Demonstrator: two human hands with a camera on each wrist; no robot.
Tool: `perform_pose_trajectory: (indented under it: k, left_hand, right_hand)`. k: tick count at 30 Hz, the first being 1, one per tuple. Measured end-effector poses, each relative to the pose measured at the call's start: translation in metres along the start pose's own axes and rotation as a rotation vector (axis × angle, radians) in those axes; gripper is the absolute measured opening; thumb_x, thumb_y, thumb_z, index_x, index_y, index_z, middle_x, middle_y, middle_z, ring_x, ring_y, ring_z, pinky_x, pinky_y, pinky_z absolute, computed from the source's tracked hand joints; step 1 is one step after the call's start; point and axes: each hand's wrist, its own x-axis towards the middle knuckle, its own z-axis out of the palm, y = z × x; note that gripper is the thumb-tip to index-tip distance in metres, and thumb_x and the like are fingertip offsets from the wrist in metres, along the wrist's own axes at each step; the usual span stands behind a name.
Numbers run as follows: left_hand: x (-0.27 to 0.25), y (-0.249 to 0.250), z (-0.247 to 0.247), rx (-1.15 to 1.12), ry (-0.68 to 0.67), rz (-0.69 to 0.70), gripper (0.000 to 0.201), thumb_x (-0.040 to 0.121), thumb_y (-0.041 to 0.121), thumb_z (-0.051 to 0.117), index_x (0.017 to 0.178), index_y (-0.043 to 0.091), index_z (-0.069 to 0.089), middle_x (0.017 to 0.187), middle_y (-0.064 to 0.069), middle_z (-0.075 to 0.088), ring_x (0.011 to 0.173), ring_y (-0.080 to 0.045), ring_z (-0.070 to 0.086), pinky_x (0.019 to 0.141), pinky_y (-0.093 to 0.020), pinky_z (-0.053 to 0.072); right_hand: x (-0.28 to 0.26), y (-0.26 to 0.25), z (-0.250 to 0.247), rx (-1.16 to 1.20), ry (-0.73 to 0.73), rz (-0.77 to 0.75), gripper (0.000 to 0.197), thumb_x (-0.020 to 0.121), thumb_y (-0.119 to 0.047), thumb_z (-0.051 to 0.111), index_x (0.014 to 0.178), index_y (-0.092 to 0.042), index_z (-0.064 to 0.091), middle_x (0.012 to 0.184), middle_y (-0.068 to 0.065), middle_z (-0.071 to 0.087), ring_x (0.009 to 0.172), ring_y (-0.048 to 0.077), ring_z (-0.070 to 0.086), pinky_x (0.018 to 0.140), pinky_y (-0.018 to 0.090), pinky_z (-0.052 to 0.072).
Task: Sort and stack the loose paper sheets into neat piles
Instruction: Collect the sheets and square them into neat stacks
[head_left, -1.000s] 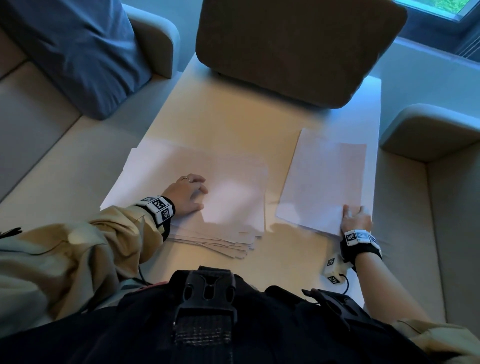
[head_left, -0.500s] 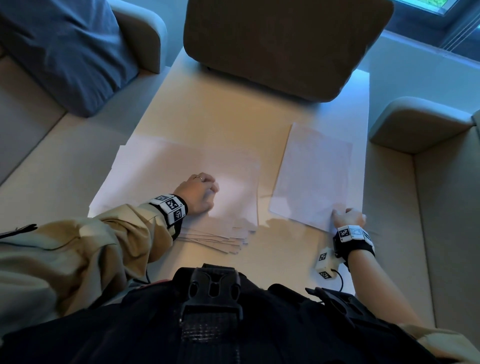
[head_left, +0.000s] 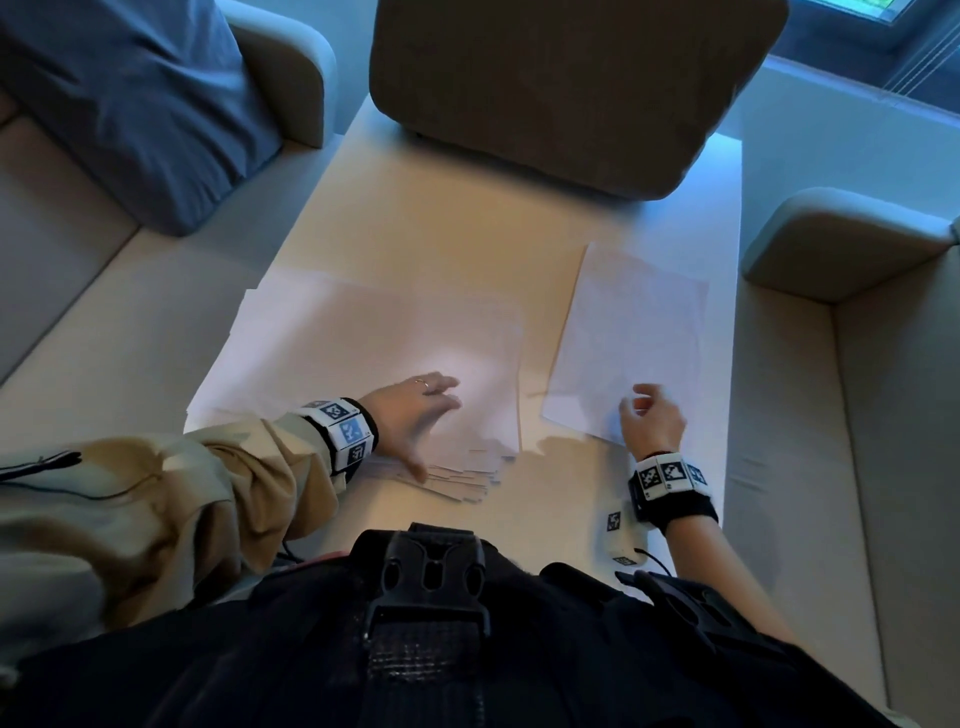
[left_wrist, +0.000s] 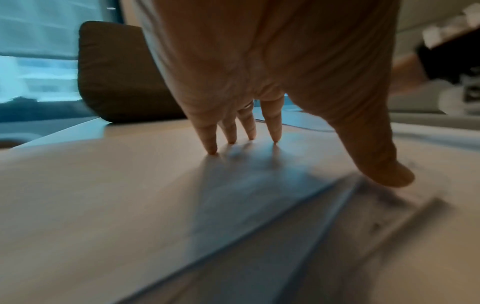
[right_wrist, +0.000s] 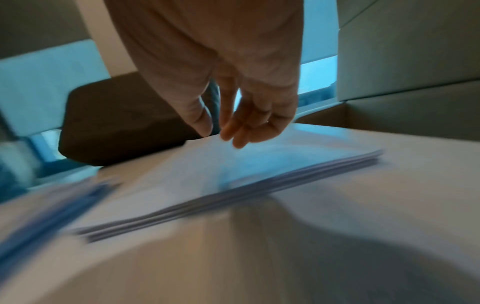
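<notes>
A wide, fanned-out heap of white sheets (head_left: 363, 353) lies on the left of the pale table (head_left: 447, 234), its near edges splayed. My left hand (head_left: 415, 415) rests on it with straight fingertips (left_wrist: 213, 148) pressing the top sheet (left_wrist: 103, 195) and the thumb out over the splayed edges. A neater small stack of sheets (head_left: 634, 332) lies to the right. My right hand (head_left: 647, 410) hovers just above that stack's near corner (right_wrist: 233, 170), fingers loosely bent (right_wrist: 233, 131) and holding nothing.
A brown cushion (head_left: 561, 78) lies across the table's far end. A blue pillow (head_left: 140, 98) sits on the sofa at the left, and a beige armrest (head_left: 841, 239) stands at the right. A small white tagged device (head_left: 621, 535) with a cable lies by my right wrist.
My right hand has lifted off the right stack's near corner and let it go. My left hand has uncurled and its fingers now lie spread on the left heap.
</notes>
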Motion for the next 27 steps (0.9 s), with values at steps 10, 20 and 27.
perform_pose_trajectory:
  k: [10,20,27]
  left_hand:
    - [0.001,0.014,0.005,0.061,0.082,0.067,0.09,0.073,0.047,0.07,0.144,0.017,0.024,0.156,-0.002,0.012,0.142,-0.018,0.018,0.106,-0.032,0.037]
    - [-0.002,0.02,0.007,-0.013,0.006,0.039,0.089,0.077,0.025,0.067,0.147,0.008,0.016,0.156,-0.013,0.01,0.144,-0.023,0.012,0.116,-0.032,0.023]
    - [-0.006,0.012,0.01,-0.169,0.129,0.084,0.059,0.076,0.021,0.066,0.127,0.009,0.041,0.123,-0.009,0.051,0.11,-0.026,0.052,0.092,-0.033,0.043]
  right_hand:
    - [-0.057,-0.058,0.048,0.169,-0.635,-0.099,0.016,0.087,-0.009,0.062,0.102,-0.007,0.067,0.098,0.012,0.073,0.07,0.015,0.068,0.067,0.022,0.051]
    - [-0.08,-0.084,0.065,0.249,-0.599,0.074,0.032,0.087,-0.005,0.06,0.108,0.019,0.056,0.09,0.028,0.065,0.079,0.03,0.064,0.085,0.045,0.055]
    - [-0.089,-0.104,0.049,0.576,-0.705,0.199,0.005,0.093,-0.007,0.057,0.088,-0.008,0.058,0.072,0.005,0.06,0.055,0.009,0.063,0.069,0.024,0.053]
